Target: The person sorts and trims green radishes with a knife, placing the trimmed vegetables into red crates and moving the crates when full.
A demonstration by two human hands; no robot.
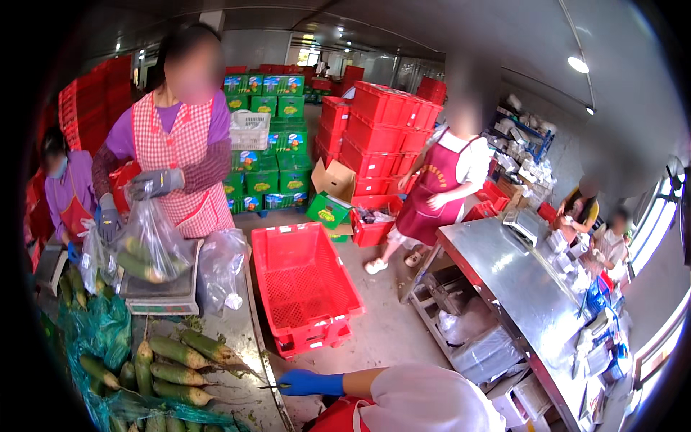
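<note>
My right hand [310,382], in a blue glove, reaches left from a white sleeve at the bottom centre. It grips a thin, dark tool [273,386], apparently a small knife, over the metal table's edge. My left hand is out of view. Left of the right hand, several green radishes with pale root ends [183,372] lie on the metal table [243,335]. More radishes are in and around a green plastic bag [102,329]. Across the table, a co-worker in grey gloves [156,182] holds a clear bag of radishes [151,259] at a scale [162,305].
An upright-sided red crate [307,281] stands on the floor beside the table. A clear plastic bag [221,270] lies right of the scale. A steel workbench [502,270] stands at right. A co-worker in a dark red apron [434,189] is near stacked red crates [383,135].
</note>
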